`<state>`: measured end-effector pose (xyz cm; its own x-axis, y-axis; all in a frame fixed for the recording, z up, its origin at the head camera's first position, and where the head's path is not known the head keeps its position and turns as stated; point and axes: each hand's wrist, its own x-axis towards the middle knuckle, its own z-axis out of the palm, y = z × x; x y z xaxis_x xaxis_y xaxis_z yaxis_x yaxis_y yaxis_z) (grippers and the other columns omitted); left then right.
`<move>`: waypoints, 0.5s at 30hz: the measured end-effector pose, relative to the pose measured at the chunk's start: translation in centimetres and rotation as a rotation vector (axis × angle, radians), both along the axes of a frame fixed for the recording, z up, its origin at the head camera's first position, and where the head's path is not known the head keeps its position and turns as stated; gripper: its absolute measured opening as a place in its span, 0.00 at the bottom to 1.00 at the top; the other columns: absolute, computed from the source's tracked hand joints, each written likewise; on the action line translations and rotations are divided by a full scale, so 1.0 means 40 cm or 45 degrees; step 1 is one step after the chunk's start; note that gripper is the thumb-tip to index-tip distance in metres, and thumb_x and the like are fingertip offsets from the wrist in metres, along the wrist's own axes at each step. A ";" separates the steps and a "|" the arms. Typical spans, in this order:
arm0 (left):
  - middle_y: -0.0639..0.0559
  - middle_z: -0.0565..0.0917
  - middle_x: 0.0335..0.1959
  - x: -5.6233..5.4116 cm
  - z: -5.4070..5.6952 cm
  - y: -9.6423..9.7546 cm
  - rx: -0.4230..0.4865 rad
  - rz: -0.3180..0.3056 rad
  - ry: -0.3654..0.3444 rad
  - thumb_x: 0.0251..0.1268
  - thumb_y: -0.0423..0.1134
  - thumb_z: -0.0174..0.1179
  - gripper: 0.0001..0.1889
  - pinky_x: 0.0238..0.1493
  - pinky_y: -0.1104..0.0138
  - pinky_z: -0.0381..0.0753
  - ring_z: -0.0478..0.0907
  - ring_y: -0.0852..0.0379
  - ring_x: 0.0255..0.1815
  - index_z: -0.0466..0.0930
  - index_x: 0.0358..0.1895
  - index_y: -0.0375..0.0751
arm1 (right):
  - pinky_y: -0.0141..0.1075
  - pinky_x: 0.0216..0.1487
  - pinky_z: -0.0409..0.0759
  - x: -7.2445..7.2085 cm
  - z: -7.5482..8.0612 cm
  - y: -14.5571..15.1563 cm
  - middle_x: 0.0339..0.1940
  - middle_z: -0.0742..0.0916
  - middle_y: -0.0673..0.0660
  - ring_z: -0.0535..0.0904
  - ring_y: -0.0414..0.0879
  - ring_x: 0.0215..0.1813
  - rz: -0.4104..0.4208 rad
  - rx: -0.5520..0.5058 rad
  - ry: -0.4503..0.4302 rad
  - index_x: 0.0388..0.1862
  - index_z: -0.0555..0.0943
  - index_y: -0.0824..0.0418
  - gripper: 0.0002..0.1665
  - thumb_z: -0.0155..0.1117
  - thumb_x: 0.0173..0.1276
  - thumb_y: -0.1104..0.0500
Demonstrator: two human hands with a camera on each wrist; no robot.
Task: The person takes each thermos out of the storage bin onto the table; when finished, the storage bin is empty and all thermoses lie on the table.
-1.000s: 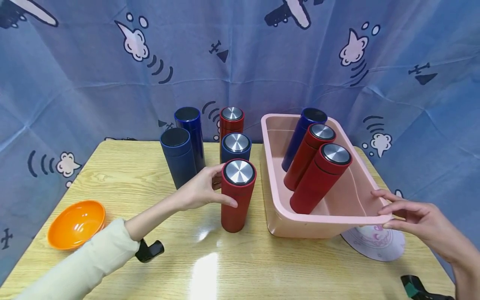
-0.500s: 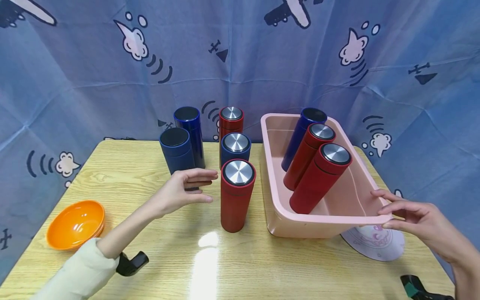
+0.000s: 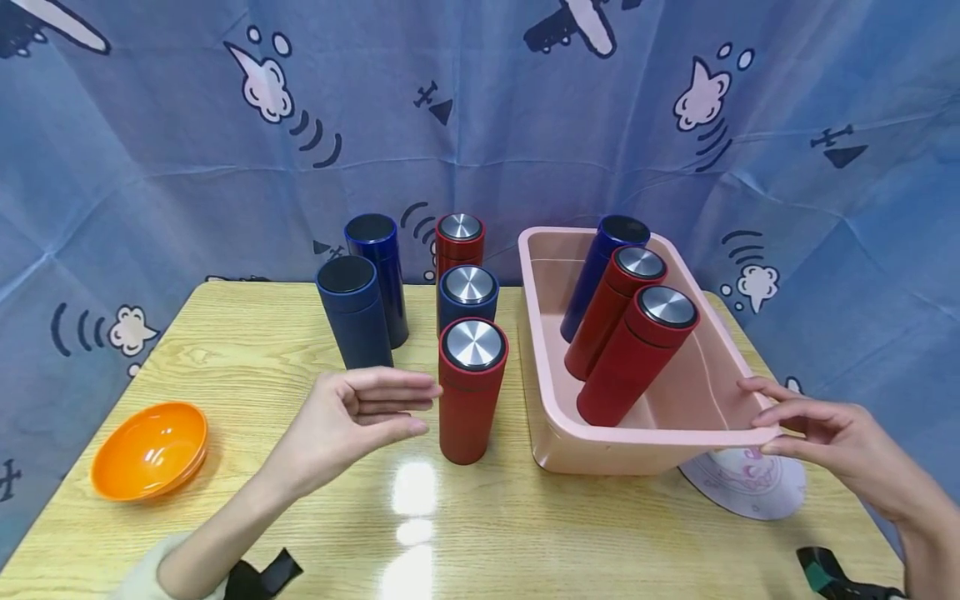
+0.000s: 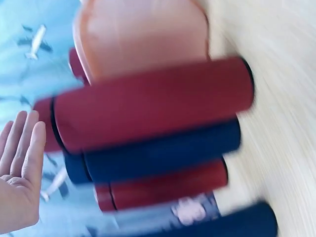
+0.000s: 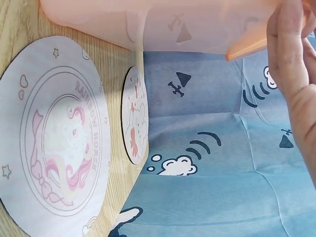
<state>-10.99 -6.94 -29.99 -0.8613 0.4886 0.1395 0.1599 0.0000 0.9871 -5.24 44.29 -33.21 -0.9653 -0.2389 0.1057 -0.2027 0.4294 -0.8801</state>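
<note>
My left hand (image 3: 352,425) has its fingers extended, fingertips at the left side of a matte red thermos flask (image 3: 471,408) with a silver lid, upright on the table. Behind that flask stand a blue thermos (image 3: 468,310) and a glossy red one (image 3: 459,248). Left of them are a matte dark blue thermos (image 3: 358,329) and a glossy blue one (image 3: 390,275). With thumb and fingers my right hand (image 3: 840,437) pinches the near right rim of a pink plastic tub (image 3: 546,367). Inside the tub lean one blue thermos (image 3: 588,275) and two red ones, the nearer (image 3: 633,367) matte.
An orange bowl (image 3: 153,450) sits at the table's left. A round printed mat (image 3: 757,492) lies partly under the tub's near right corner; the right wrist view also shows a second round mat (image 5: 134,116). A patterned blue curtain (image 3: 480,108) hangs behind the table (image 3: 525,533).
My left hand has let go of the front red thermos, drawn back left and come nearer with straighter fingers. The thermos stays in place. My right hand keeps its hold on the tub rim.
</note>
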 end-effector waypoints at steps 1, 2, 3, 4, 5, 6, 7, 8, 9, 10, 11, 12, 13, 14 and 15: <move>0.44 0.85 0.48 0.009 0.000 0.014 0.009 -0.033 -0.005 0.54 0.30 0.69 0.20 0.49 0.62 0.82 0.83 0.51 0.48 0.81 0.52 0.33 | 0.21 0.47 0.77 0.000 0.000 0.000 0.63 0.77 0.39 0.63 0.25 0.66 -0.004 0.005 -0.003 0.45 0.81 0.74 0.16 0.57 0.60 0.82; 0.43 0.85 0.47 0.017 -0.002 0.029 0.029 -0.070 -0.006 0.54 0.30 0.69 0.20 0.48 0.62 0.82 0.83 0.50 0.48 0.81 0.52 0.32 | 0.21 0.47 0.77 0.000 0.000 0.001 0.63 0.77 0.40 0.62 0.25 0.66 -0.006 0.002 -0.005 0.45 0.81 0.74 0.16 0.57 0.60 0.82; 0.43 0.85 0.47 0.023 -0.003 0.047 0.046 -0.102 -0.016 0.54 0.30 0.69 0.20 0.49 0.62 0.82 0.83 0.50 0.48 0.81 0.52 0.33 | 0.21 0.47 0.77 0.001 0.001 0.002 0.63 0.77 0.39 0.63 0.25 0.66 -0.010 0.006 -0.005 0.45 0.81 0.74 0.16 0.57 0.60 0.82; 0.42 0.85 0.47 0.028 -0.005 0.067 0.067 -0.135 -0.019 0.54 0.30 0.69 0.19 0.49 0.62 0.82 0.83 0.49 0.48 0.82 0.52 0.33 | 0.21 0.47 0.77 0.002 0.001 0.002 0.63 0.77 0.39 0.63 0.25 0.66 -0.014 0.017 -0.005 0.45 0.81 0.73 0.16 0.58 0.60 0.82; 0.41 0.85 0.47 0.032 -0.008 0.090 0.094 -0.168 -0.017 0.54 0.29 0.69 0.19 0.49 0.61 0.82 0.83 0.49 0.48 0.81 0.52 0.33 | 0.21 0.47 0.77 0.003 0.001 0.003 0.63 0.77 0.39 0.63 0.25 0.66 -0.016 0.020 -0.005 0.45 0.81 0.73 0.16 0.58 0.60 0.82; 0.42 0.85 0.47 0.036 -0.009 0.115 0.114 -0.196 -0.023 0.55 0.29 0.69 0.19 0.49 0.61 0.82 0.83 0.49 0.48 0.81 0.52 0.34 | 0.21 0.47 0.76 0.004 0.001 0.003 0.63 0.77 0.39 0.63 0.25 0.65 -0.021 0.032 -0.002 0.45 0.81 0.73 0.16 0.58 0.60 0.82; 0.43 0.85 0.48 0.039 -0.011 0.142 0.134 -0.228 -0.027 0.55 0.29 0.68 0.19 0.49 0.61 0.82 0.83 0.50 0.48 0.81 0.53 0.35 | 0.20 0.47 0.76 0.006 0.001 0.004 0.63 0.77 0.39 0.63 0.25 0.66 -0.022 0.032 0.001 0.45 0.81 0.73 0.16 0.58 0.60 0.82; 0.44 0.84 0.49 0.040 -0.013 0.172 0.160 -0.260 -0.020 0.56 0.28 0.68 0.20 0.50 0.61 0.81 0.83 0.50 0.49 0.81 0.54 0.35 | 0.20 0.47 0.76 0.008 0.002 0.004 0.63 0.77 0.39 0.63 0.25 0.65 -0.025 0.037 0.007 0.45 0.81 0.73 0.16 0.58 0.59 0.82; 0.46 0.84 0.51 0.042 -0.015 0.202 0.183 -0.286 -0.017 0.56 0.27 0.67 0.21 0.51 0.62 0.81 0.82 0.51 0.50 0.80 0.55 0.36 | 0.20 0.47 0.75 0.010 0.002 0.004 0.63 0.77 0.38 0.63 0.25 0.65 -0.028 0.046 0.012 0.44 0.81 0.73 0.16 0.58 0.59 0.82; 0.47 0.83 0.53 0.043 -0.017 0.233 0.212 -0.320 -0.003 0.57 0.27 0.66 0.22 0.52 0.62 0.80 0.82 0.53 0.51 0.79 0.57 0.37 | 0.20 0.46 0.75 0.011 0.003 0.004 0.63 0.77 0.38 0.63 0.25 0.65 -0.029 0.050 0.014 0.44 0.81 0.73 0.16 0.58 0.59 0.82; 0.48 0.82 0.55 0.043 -0.019 0.264 0.238 -0.347 0.019 0.57 0.27 0.66 0.23 0.54 0.63 0.79 0.81 0.55 0.53 0.77 0.59 0.38 | 0.20 0.46 0.76 0.012 0.003 0.003 0.63 0.77 0.38 0.63 0.25 0.65 -0.029 0.052 0.014 0.44 0.81 0.73 0.15 0.58 0.59 0.82; 0.49 0.80 0.57 0.043 -0.020 0.294 0.266 -0.367 0.042 0.58 0.26 0.65 0.25 0.56 0.64 0.78 0.79 0.58 0.56 0.75 0.61 0.38 | 0.20 0.45 0.76 0.011 0.004 0.001 0.63 0.77 0.38 0.63 0.25 0.65 -0.034 0.064 0.016 0.44 0.81 0.73 0.15 0.58 0.59 0.81; 0.49 0.78 0.60 0.041 -0.021 0.322 0.302 -0.378 0.060 0.58 0.26 0.65 0.27 0.58 0.65 0.76 0.77 0.59 0.58 0.73 0.63 0.39 | 0.21 0.44 0.76 0.011 0.005 -0.001 0.63 0.77 0.38 0.63 0.25 0.65 -0.033 0.063 0.013 0.45 0.81 0.73 0.15 0.58 0.60 0.81; 0.50 0.76 0.62 0.037 -0.022 0.351 0.341 -0.375 0.081 0.58 0.25 0.64 0.28 0.60 0.66 0.74 0.75 0.60 0.61 0.71 0.64 0.39 | 0.21 0.44 0.76 0.009 0.006 -0.003 0.63 0.77 0.38 0.63 0.25 0.65 -0.032 0.067 0.011 0.45 0.81 0.73 0.15 0.58 0.60 0.81; 0.50 0.74 0.64 0.032 -0.022 0.376 0.372 -0.358 0.097 0.59 0.25 0.64 0.30 0.62 0.68 0.71 0.72 0.62 0.63 0.69 0.66 0.39 | 0.22 0.43 0.77 0.008 0.006 -0.005 0.63 0.77 0.39 0.63 0.25 0.66 -0.033 0.056 0.010 0.44 0.81 0.73 0.15 0.58 0.60 0.81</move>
